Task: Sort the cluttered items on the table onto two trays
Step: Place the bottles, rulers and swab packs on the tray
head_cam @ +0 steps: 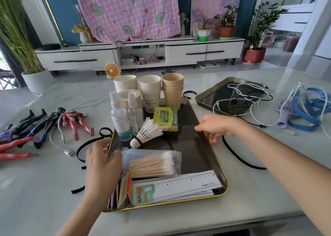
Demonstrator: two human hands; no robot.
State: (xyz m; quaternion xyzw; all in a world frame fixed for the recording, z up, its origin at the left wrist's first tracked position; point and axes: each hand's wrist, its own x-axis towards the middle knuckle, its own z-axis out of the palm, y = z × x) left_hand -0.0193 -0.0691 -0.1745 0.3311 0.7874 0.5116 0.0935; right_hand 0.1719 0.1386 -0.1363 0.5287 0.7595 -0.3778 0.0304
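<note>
A dark gold-rimmed tray (194,147) lies in front of me. It carries several stacked paper cups (150,90), two spray bottles (120,118), a green box (165,118), a shuttlecock (147,131), a pack of cotton swabs (152,164), a white ruler (188,183) and some sachets. My left hand (102,162) grips the tray's left rim. My right hand (215,126) holds the right rim, fingers over the inside and thumb outside. A second dark tray (206,99) at the back right holds tangled cables (238,99).
Several action figures (44,126) and a USB cable (69,152) lie on the table to the left. Black headbands (238,157) curve beside the near tray on both sides. Blue bands and white cord (308,108) lie at the far right. The table's front edge is close below the tray.
</note>
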